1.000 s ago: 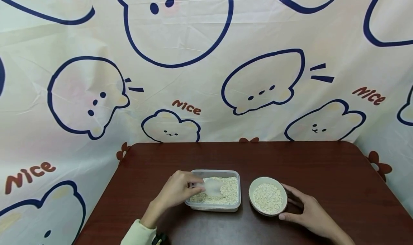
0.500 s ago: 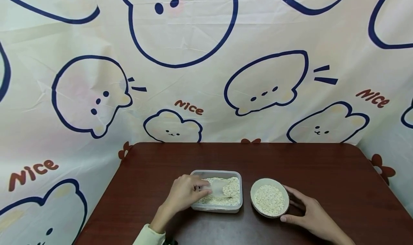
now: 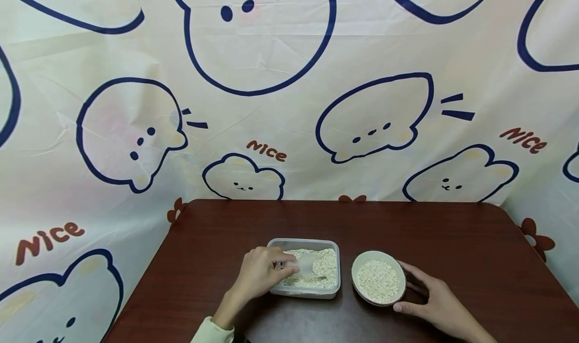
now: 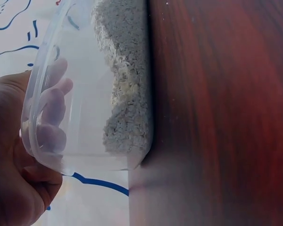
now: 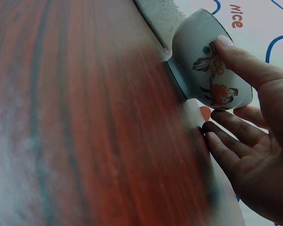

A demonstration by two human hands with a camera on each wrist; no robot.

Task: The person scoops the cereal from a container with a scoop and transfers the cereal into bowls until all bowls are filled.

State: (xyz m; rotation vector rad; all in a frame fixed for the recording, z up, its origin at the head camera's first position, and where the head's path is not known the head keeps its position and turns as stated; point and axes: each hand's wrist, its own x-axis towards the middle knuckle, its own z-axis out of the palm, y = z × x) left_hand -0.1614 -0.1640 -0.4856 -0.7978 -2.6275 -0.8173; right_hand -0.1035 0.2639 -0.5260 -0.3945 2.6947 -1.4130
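The left hand point(image 3: 260, 275) curls its fingers round a small translucent scoop point(image 3: 304, 265), holding it over the grain inside the clear plastic container point(image 3: 332, 290). Seen through the container wall in the left wrist view, the fingers point(image 4: 52, 101) are bent and close together; whether the scoop already carries grain is hard to tell, since it is pale and blurred.

The right hand point(image 3: 436, 303) lies relaxed and fairly wide beside the bowl point(image 3: 379, 280), thumb pressed to the bowl's outer wall and the other fingers spread on the table point(image 3: 452, 237) just under its edge.

The bowl is pale green, painted with a small fruit motif point(image 5: 212, 77) outside, and holds a heap of whitish flakes.

There is one container, one bowl and one scoop, all near the table's front edge.
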